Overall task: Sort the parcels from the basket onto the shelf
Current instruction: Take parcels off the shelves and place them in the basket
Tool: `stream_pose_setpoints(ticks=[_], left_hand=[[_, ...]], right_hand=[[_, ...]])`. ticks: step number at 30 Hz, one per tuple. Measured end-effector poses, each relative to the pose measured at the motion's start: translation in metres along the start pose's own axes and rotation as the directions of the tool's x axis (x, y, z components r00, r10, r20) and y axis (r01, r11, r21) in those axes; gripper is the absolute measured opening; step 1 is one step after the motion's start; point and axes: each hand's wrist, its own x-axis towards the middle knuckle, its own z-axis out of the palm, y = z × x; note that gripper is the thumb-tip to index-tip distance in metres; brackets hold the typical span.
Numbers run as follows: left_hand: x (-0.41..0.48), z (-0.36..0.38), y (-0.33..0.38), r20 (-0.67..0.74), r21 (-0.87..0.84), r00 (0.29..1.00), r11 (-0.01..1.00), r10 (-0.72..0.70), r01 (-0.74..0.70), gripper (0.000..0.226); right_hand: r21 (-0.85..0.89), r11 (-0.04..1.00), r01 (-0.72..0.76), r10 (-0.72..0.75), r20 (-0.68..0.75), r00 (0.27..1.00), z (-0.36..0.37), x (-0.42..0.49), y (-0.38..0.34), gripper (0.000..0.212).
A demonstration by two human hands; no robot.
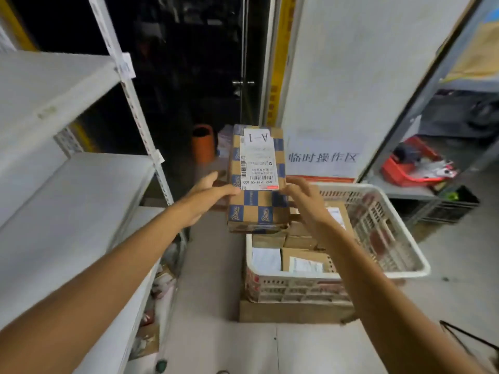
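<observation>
A brown-and-blue checkered cardboard parcel (258,203) with a white shipping label marked "A-1" is lifted above the white plastic basket (383,233). My left hand (208,195) grips its left side and my right hand (305,201) grips its right side. Inside the basket lie several more brown cardboard parcels (305,259) with white labels. The white metal shelf (75,201) stands to my left, its two visible boards bare.
The basket rests on a flat cardboard box (294,311) on the floor. An orange bin (203,147) stands behind near a dark glass door. A red tray (415,166) sits on a grey rack at the right. Packages lie under the left shelf.
</observation>
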Motion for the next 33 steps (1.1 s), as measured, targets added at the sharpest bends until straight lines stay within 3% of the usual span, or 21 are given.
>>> stream_pose_setpoints(ticks=[3,6,15,21,27,33], left_hand=[[0.029,0.042,-0.022,0.121,-0.023,0.99,0.997,-0.07,0.073,0.045],[0.048,0.078,-0.035,0.202,0.007,0.972,0.993,-0.12,0.122,0.039],[0.093,0.166,-0.062,0.248,0.085,0.939,0.971,-0.239,0.224,0.045],[0.124,0.216,-0.067,0.234,0.091,0.938,0.966,-0.257,0.242,0.044],[0.172,0.255,-0.068,0.284,0.09,0.914,0.957,-0.289,0.275,0.044],[0.227,0.287,-0.073,0.319,0.208,0.912,0.958,-0.258,0.199,0.062]], right_hand=[[-0.005,0.995,-0.095,0.094,-0.09,0.991,-0.036,-0.001,0.032,0.028],[0.037,0.979,-0.201,0.204,-0.133,0.97,-0.068,-0.002,0.061,0.03],[0.128,0.934,-0.334,0.347,-0.092,0.933,-0.151,0.02,0.121,0.018],[0.134,0.916,-0.377,0.39,-0.089,0.916,-0.2,0.045,0.139,0.031],[0.135,0.899,-0.416,0.433,-0.147,0.889,-0.24,0.073,0.15,0.022],[0.095,0.904,-0.418,0.428,-0.26,0.866,-0.272,0.102,0.164,0.032]])
